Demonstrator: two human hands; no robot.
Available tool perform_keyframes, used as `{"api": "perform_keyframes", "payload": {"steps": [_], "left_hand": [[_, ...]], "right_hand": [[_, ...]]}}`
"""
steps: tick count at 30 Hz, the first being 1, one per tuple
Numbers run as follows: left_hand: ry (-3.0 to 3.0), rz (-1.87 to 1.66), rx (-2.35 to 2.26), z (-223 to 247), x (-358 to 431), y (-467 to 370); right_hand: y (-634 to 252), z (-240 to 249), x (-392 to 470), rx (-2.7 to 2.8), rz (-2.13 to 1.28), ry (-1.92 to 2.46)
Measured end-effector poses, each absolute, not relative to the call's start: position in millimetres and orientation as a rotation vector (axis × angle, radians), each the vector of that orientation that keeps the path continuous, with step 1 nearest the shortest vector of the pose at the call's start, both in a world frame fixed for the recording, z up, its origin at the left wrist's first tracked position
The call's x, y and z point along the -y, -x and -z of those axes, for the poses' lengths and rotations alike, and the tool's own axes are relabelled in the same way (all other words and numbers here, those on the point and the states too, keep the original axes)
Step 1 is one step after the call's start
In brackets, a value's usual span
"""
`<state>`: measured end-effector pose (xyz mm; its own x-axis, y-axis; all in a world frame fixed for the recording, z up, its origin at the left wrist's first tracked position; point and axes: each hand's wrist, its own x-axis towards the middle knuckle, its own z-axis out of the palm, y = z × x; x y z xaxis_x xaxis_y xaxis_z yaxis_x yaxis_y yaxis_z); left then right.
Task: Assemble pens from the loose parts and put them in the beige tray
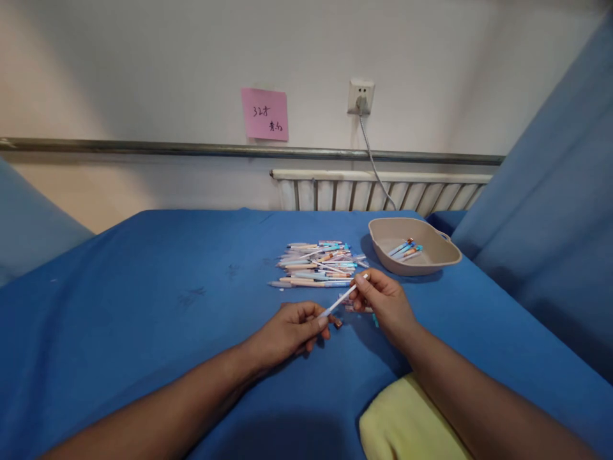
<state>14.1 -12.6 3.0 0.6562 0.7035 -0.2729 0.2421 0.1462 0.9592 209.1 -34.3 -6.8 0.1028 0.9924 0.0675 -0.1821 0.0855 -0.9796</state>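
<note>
A thin white stick-like piece (pixel 343 298) slants between my two hands above the blue cloth. My left hand (pixel 301 326) pinches its lower, bluish end, and a small brown piece (pixel 338 323) shows by the fingers. My right hand (pixel 380 299) holds the upper end between thumb and fingers. Behind the hands lies a pile of pens and pen parts (pixel 318 263) in white, peach, light blue and brown. Several small pinkish and teal parts (pixel 358 306) lie partly hidden under my right hand.
A beige basket (pixel 440 249) with several pens (pixel 405 250) stands at the back right of the blue-covered surface (pixel 167 287). A yellow cloth (pixel 407 421) lies under my right forearm. Behind are a radiator (pixel 325 195), a plugged socket (pixel 361 97) and a pink note (pixel 265 114).
</note>
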Motion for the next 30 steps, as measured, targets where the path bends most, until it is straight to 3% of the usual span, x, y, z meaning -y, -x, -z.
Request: {"api": "perform_keyframes", "payload": {"steps": [5,13,30], "left_hand": [[-1.375,-0.407,-0.818,-5.6,17.0,-18.3],[-1.101,-0.381,-0.687,-1.1,22.2,-19.6],[-1.077,-0.443,-0.613,-3.8,18.8,-18.6]], "right_hand": [[-202.4,5.7,40.6,1.263,-1.107,1.045],[-201.4,1.6,52.4,1.876,-0.583,1.14],[-212.7,1.4,45.8,1.707,-0.737,1.152]]}}
